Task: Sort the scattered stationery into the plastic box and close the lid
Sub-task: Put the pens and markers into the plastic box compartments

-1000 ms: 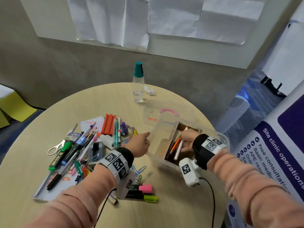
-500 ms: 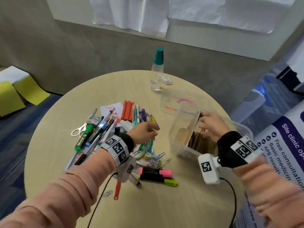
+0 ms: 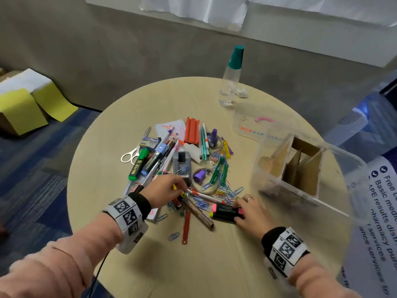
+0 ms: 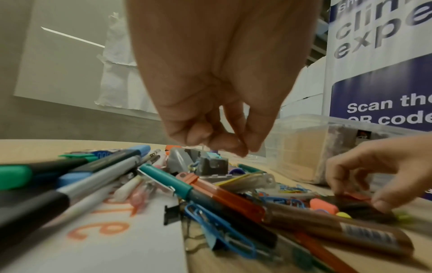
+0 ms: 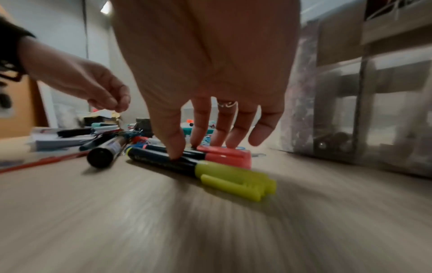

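**Both hands down in the stationery pile, box open at right**

Right hand (image 3: 251, 214): fingers spread and nearly straight, thumb tip pressed on the barrel of the yellow-capped highlighter (image 5: 210, 173), the other fingertips (image 5: 198, 136) down on the pink-capped highlighter (image 5: 224, 156) just behind it. Nothing is lifted; the grip is apart, resting on the two markers, which lie side by side on the tabletop (image 3: 214, 265) at lower centre of the head view. A ring shows on one finger.

Left hand (image 3: 163, 190): fingers curled, tips drawn together over the near edge of the pile. In the left wrist view the fingertips (image 4: 224, 144) are bunched above the pens; whether they pinch anything I cannot tell.

Around the hands: a brown marker (image 3: 199, 214) and a red plastic strip (image 3: 185, 229) lie between them, on a scatter of coloured paper clips (image 3: 225, 190). Further up the frame, a grey tape dispenser (image 3: 181, 164), a purple stamp (image 3: 198, 175), a green highlighter (image 3: 138, 162), scissors (image 3: 129, 155) at the left edge of the pile, an orange holder (image 3: 192, 131) and a glue bottle (image 3: 192, 149).

The plastic box (image 3: 309, 168) stands at the right of the frame, open, with cardboard dividers inside. Its lid (image 3: 251, 125), clear with a pink handle, lies flat on the tabletop just above-left of it. A bottle with a teal cap (image 3: 233, 76) stands upright at upper centre.
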A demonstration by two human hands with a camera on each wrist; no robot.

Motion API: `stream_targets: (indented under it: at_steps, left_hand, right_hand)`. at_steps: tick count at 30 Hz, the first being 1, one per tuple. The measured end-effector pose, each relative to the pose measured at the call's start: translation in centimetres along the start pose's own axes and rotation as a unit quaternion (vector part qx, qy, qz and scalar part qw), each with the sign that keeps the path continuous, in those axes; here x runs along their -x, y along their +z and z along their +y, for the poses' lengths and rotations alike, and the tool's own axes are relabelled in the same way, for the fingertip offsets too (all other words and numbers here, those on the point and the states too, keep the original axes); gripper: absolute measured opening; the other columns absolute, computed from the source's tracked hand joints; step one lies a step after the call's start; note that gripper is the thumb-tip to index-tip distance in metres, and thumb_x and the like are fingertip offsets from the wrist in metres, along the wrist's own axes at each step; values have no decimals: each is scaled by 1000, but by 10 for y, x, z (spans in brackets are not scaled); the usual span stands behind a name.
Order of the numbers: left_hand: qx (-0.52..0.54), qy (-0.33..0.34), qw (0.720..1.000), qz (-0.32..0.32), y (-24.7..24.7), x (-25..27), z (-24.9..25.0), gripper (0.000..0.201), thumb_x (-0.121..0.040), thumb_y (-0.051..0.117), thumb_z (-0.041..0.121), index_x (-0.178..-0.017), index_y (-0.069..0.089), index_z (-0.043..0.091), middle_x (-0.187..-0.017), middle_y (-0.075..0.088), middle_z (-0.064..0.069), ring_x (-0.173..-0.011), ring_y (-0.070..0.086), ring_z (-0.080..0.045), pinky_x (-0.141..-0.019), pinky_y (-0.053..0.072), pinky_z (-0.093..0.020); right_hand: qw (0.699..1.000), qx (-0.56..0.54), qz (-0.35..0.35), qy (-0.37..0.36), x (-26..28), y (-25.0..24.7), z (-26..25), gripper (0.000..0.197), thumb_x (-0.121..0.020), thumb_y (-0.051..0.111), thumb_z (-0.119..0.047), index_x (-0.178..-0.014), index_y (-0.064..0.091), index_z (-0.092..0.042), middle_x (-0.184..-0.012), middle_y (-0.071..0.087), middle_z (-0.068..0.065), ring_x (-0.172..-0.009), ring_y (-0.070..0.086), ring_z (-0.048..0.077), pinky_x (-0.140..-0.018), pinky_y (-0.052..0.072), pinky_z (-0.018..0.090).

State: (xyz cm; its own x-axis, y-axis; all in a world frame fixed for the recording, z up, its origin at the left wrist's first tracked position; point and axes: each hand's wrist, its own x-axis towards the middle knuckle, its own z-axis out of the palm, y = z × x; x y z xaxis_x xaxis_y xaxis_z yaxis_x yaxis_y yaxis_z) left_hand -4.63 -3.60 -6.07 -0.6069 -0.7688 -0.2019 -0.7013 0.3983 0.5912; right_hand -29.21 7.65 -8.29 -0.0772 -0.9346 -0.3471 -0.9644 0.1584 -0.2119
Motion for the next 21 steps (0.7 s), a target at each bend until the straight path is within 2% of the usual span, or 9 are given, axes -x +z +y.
stream_targets:
  at_steps: [2,4,7,10,13,16,21]
  left_hand:
    - [-4,20,1000,18,4,1,1,15,-89,56,15,-98,68,16,-97,63,2,-81,50,-6,-69,34,-10]
    - [-5,36,999,25,9,2,4,16,-89,56,17,-100,68,17,-101,61,-1,-88,52,-10,-77,40,-17]
    - [-26,55,998,34,14,2,8,18,-90,55,19,-104,67,21,-105,56,0,-99,51,-14,-85,41,-22]
    - [-69,49,996,17,17,0,8,22,-90,56,23,-110,65,25,-111,54,1,-106,46,-16,-89,39,-26]
    - [-81,43,996,-8,19,-2,6,24,-90,56,24,-113,64,25,-116,54,2,-110,46,-16,-92,38,-26]
    - [-68,35,997,-19,20,-2,1,28,-88,57,14,-115,63,21,-120,54,0,-112,50,-18,-94,42,-27]
    - [-45,15,999,-15,23,-3,-9,31,-86,60,10,-115,62,18,-122,53,-1,-109,53,-18,-92,41,-22]
  right_hand:
    - [1000,2,-1,9,-3,2,-1,32,-84,53,-29,-115,49,-29,-121,47,-4,-116,40,17,-97,36,33]
    - [1000,16,-8,3,-4,3,-2,35,-83,53,-29,-117,47,-30,-121,46,-4,-116,39,17,-98,34,35]
    - [1000,19,-15,4,-5,6,-4,37,-80,56,-29,-115,46,-30,-119,44,-3,-115,37,18,-95,31,35]
    - [1000,17,-25,7,-7,8,-5,37,-78,58,-26,-112,45,-29,-119,43,-2,-115,36,18,-93,30,34]
    - [999,28,-26,8,-9,10,-8,37,-77,57,-25,-112,45,-28,-119,44,-1,-114,36,19,-91,29,34]
    - [999,40,-17,5,-8,14,-9,38,-75,57,-28,-110,44,-28,-116,43,-1,-111,36,20,-89,27,34]
    - [995,104,-8,-3,-6,19,-11,44,-72,58,-34,-110,39,-22,-117,44,2,-106,39,22,-82,28,35]
